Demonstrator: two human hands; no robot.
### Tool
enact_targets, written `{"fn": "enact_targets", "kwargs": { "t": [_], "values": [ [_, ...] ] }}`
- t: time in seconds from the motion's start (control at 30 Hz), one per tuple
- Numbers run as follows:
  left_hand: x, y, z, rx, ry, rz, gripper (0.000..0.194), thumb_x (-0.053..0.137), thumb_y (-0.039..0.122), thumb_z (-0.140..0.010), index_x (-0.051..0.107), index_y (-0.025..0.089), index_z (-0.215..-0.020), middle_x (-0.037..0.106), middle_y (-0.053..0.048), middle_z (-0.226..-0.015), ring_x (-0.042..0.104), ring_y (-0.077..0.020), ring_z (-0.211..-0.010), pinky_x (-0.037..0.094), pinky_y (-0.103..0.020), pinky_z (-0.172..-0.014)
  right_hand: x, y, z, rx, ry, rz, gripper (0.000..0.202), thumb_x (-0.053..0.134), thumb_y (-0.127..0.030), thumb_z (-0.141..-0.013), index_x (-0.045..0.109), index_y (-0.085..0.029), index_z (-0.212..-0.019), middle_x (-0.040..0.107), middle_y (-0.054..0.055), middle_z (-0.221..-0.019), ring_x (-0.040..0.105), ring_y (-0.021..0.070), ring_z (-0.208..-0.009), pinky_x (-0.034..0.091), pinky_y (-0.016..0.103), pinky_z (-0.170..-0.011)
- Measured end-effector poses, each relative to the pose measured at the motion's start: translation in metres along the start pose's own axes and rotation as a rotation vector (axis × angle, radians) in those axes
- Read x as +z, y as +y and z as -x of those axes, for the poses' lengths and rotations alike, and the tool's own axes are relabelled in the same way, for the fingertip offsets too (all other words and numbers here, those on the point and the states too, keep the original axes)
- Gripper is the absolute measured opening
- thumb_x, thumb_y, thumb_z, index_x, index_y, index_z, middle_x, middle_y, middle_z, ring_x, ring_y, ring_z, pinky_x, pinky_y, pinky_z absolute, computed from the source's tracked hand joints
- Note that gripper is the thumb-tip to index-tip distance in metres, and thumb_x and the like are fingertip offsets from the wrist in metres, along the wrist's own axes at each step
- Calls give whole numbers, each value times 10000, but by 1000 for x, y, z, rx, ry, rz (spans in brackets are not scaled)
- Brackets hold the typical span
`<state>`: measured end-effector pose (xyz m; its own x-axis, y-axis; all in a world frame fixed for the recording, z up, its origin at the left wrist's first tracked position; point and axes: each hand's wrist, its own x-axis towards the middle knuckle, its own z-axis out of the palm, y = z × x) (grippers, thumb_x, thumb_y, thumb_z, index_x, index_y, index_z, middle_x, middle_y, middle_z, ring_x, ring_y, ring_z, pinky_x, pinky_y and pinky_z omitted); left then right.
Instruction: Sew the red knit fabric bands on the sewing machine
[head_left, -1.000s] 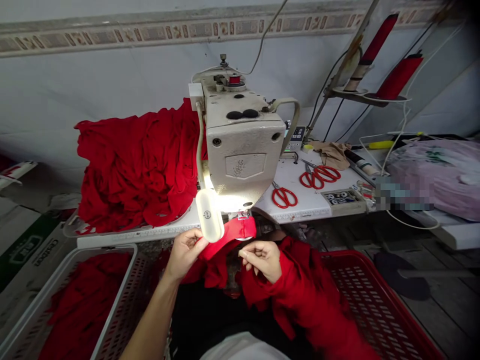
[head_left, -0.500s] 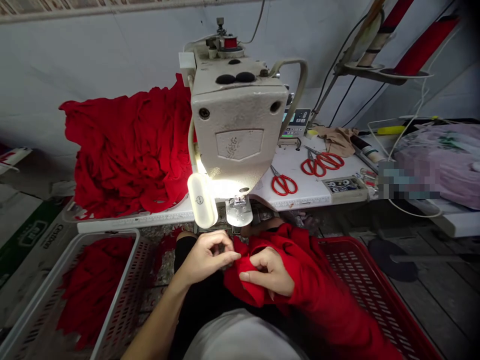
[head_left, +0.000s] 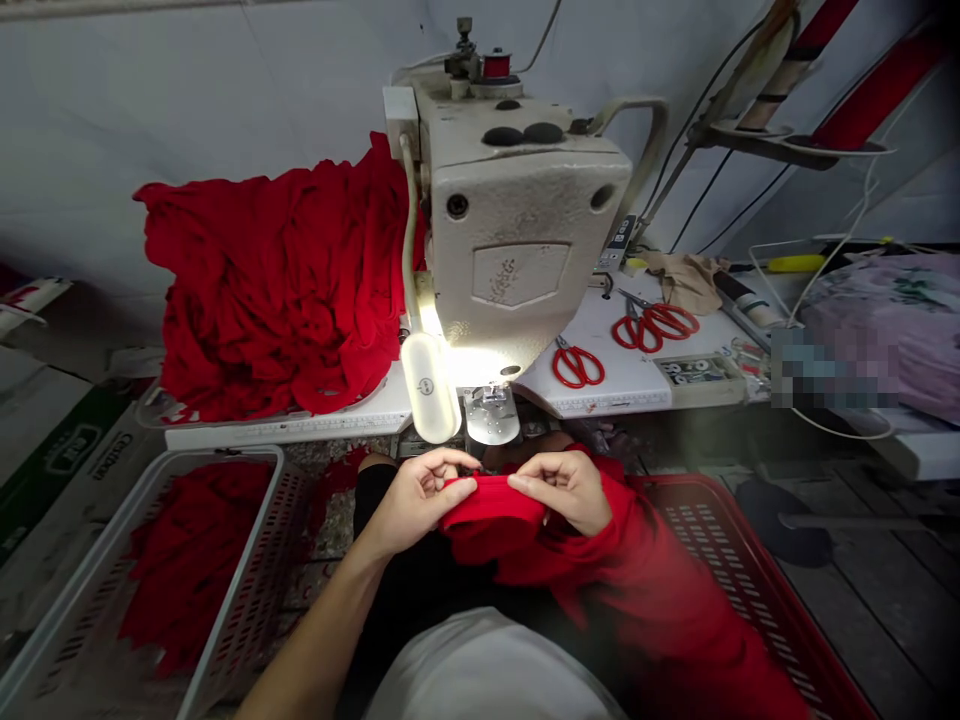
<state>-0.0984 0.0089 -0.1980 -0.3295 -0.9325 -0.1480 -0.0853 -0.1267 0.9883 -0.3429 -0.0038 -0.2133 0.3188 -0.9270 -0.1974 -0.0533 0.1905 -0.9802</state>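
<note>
A red garment (head_left: 491, 530) hangs between my two hands, its upper edge stretched in a straight line. My left hand (head_left: 426, 500) pinches that edge at its left end between thumb and finger. At the other end, my right hand (head_left: 568, 490) grips the same edge, thumb on the near side. More red cloth drapes over my right forearm and down to the right. Just beyond my hands is the sewing machine (head_left: 525, 230), its presser foot area (head_left: 492, 410) lit by a lamp (head_left: 431, 388). Fingertips under the cloth are hidden.
Left of the machine a heap of red cloth (head_left: 277, 290) lies on the table. A white basket (head_left: 281, 480) with red pieces stands below it, and a red basket (head_left: 720, 560) stands at right. Red-handled scissors (head_left: 578, 366) and a small parts box (head_left: 701, 374) lie on the tabletop (head_left: 615, 395).
My right hand has shifted up and right, and the garment's edge, bunched before, is now drawn straight between both hands. The view has turned slightly, moving the machine rightward in the picture.
</note>
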Motion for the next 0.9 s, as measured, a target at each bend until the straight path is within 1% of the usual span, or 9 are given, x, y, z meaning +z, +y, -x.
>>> {"fn": "enact_targets", "kwargs": {
  "t": [0.07,0.17,0.27,0.33,0.4,0.5,0.7,0.8,0.9],
  "values": [
    [-1,1,-1,121,50,-15,311,696,366,-931,760,151,-1146,602,10,-693,485,-92,-539,386,-210,-522,6,-8,-2,-25,33,-10,336,788,-482,-820,772,-149,-776,651,12,-538,505,113,-406,423,222,-370],
    [-5,8,-6,321,144,-211,212,676,292,-951,830,155,-1000,698,-53,-766,600,-138,-674,469,-240,-639,12,-22,-2,-146,82,37,287,779,-424,-845,773,-147,-768,688,34,-590,560,133,-483,445,241,-441],
    [-7,16,-13,413,199,-330,200,654,251,-965,835,166,-983,751,-65,-824,642,-155,-723,513,-268,-744,13,-36,-2,-273,152,122,225,770,-361,-864,785,-156,-773,734,56,-676,620,160,-590,475,266,-541],
    [-7,18,-16,387,220,-282,209,649,264,-968,821,156,-921,759,-63,-826,658,-159,-733,523,-272,-767,13,-41,-4,-303,173,148,201,768,-343,-868,788,-164,-780,742,55,-694,622,165,-606,469,274,-558],
    [-6,18,-17,326,247,-131,229,640,309,-972,794,150,-911,748,-48,-785,648,-145,-677,517,-248,-685,12,-42,-6,-299,172,142,203,769,-344,-867,785,-163,-775,731,51,-675,605,161,-587,451,277,-544],
    [-5,15,-14,312,186,32,237,671,355,-947,787,149,-931,754,-49,-787,644,-139,-639,500,-225,-603,13,-39,-5,-262,145,105,234,765,-361,-868,771,-154,-760,699,41,-628,575,152,-548,424,274,-512],
    [-9,20,-9,364,164,-321,180,673,228,-947,838,166,-983,805,-79,-893,701,-173,-764,544,-273,-770,11,-42,3,-329,158,189,214,745,-328,-878,775,-155,-757,723,54,-663,598,160,-575,440,275,-535],
    [-7,23,-14,315,145,-336,206,642,261,-970,819,159,-944,795,-66,-913,706,-185,-819,539,-284,-806,5,-45,-1,-362,209,216,197,754,-328,-870,786,-167,-762,732,51,-678,611,168,-601,452,278,-558],
    [-3,25,-24,215,217,-242,240,661,335,-955,780,143,-873,758,-54,-839,680,-190,-783,538,-297,-762,-1,-42,-13,-288,264,134,236,780,-382,-846,787,-163,-760,701,40,-632,584,163,-570,434,277,-532]
  ]
}}
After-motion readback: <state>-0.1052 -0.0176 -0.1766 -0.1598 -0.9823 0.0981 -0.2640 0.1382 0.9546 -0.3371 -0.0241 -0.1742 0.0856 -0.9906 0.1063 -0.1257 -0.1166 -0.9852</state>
